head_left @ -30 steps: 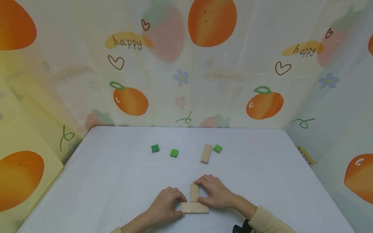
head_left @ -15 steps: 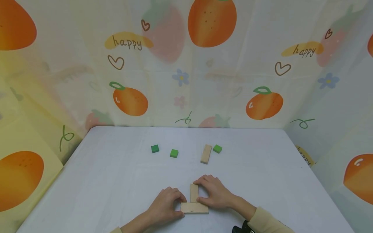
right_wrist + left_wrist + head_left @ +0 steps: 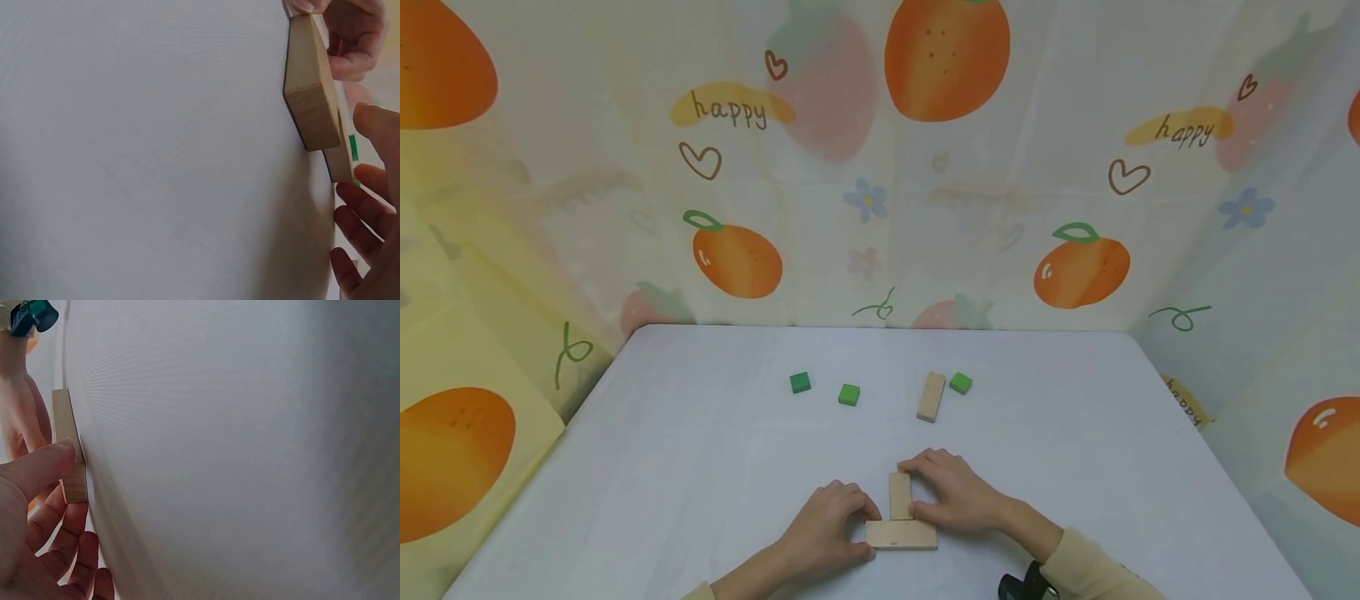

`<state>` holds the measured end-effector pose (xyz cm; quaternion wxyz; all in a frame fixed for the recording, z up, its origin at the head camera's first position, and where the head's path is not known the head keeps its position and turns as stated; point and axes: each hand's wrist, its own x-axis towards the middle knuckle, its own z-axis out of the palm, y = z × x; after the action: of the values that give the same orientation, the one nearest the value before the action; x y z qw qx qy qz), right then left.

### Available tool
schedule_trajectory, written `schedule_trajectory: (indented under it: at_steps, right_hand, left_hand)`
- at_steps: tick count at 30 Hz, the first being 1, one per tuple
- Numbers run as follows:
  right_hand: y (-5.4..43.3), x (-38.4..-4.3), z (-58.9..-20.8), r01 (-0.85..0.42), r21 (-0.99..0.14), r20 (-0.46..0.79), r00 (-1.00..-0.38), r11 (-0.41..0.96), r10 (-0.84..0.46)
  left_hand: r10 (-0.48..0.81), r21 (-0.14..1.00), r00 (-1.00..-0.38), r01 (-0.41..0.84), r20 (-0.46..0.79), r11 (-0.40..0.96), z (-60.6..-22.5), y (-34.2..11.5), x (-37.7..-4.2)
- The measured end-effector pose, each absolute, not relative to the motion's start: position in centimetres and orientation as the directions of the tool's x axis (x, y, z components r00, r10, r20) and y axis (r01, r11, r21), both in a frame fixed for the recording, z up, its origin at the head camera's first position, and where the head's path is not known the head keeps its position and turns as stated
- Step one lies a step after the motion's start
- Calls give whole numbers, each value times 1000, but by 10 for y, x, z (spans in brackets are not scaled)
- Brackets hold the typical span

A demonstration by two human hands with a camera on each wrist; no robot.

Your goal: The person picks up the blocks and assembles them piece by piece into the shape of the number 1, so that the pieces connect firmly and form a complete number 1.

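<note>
Two plain wooden blocks lie flat in a T shape near the front of the table. My left hand (image 3: 827, 529) pinches the left end of the crosswise wooden block (image 3: 901, 535), its thumb on the near side and fingers on the far side. The left wrist view shows the thumb (image 3: 53, 465) against this block (image 3: 65, 422). Standing off its far edge is the lengthwise wooden block (image 3: 900, 496). My right hand (image 3: 958, 496) holds that one, fingertips at its far end and thumb by its near right side. In the right wrist view, the crosswise block (image 3: 312, 94) partly hides it.
Farther back lie a third wooden block (image 3: 931, 397) and three green cubes: a dark one (image 3: 800, 382) and two lighter ones, left (image 3: 848, 395) and right (image 3: 960, 383). A black object (image 3: 1028, 583) sits by the right sleeve. Printed cloth (image 3: 880, 250) surrounds the white table (image 3: 700, 433).
My right thumb has shifted slightly to the right and away from me along the lengthwise block. The left hand and the blocks stay where they were.
</note>
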<state>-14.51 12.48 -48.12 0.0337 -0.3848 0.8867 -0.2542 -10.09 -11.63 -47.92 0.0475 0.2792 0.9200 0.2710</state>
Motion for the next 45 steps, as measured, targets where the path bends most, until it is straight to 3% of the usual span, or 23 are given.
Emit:
schedule_trajectory:
  at_steps: [7,26,45]
  right_hand:
    - [130,-156,-475,-657,-516,171,-708,550,-686]
    - [146,-201,-480,-525,-530,284,-850,666,-444]
    - [151,-229,-480,-369,-576,160,-926,729,-342]
  left_hand:
    - [538,529,-840,489,70,694,-478,-116,-100]
    - [531,532,-846,472,50,703,-477,-116,-99]
    - [524,540,-851,460,41,704,-475,-115,-99]
